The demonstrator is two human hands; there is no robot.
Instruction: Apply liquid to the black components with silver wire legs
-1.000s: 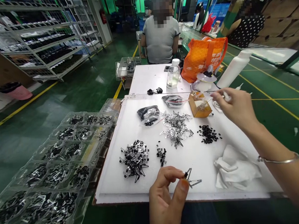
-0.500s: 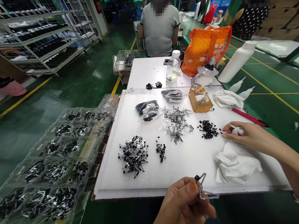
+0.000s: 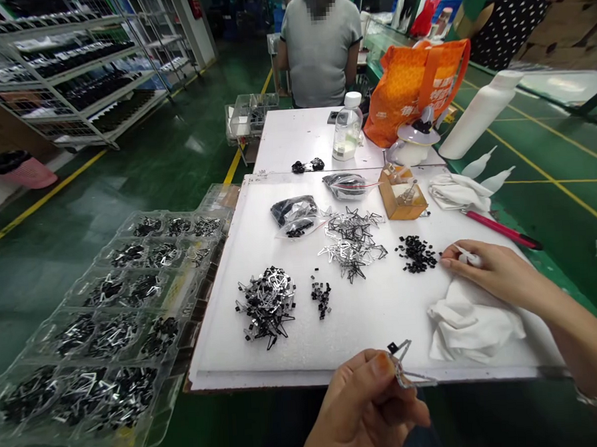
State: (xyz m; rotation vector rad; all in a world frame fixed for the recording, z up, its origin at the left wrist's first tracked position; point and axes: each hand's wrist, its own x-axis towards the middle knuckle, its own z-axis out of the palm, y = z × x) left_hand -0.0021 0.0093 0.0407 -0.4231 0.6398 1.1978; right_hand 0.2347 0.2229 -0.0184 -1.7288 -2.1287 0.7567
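My left hand is closed low at the front edge of the white work board, pinching a thin silver star-shaped frame with a small black clip on one tip. My right hand rests on the board at the right, fingers closed round a small white object, fingertips beside a scatter of small black clips. On the board lie a pile of silver frames, a pile of frames fitted with black clips and a few loose clips. A crumpled white cloth lies below my right hand.
Clear plastic trays of finished parts sit left of the board. Behind are a small cardboard box, plastic bags, a red pen, a clear bottle, an orange bag and a white bottle. A seated person faces away.
My right hand came down from the cardboard box to the board beside the black clips. My left hand drew the frame back toward me past the board's front edge.
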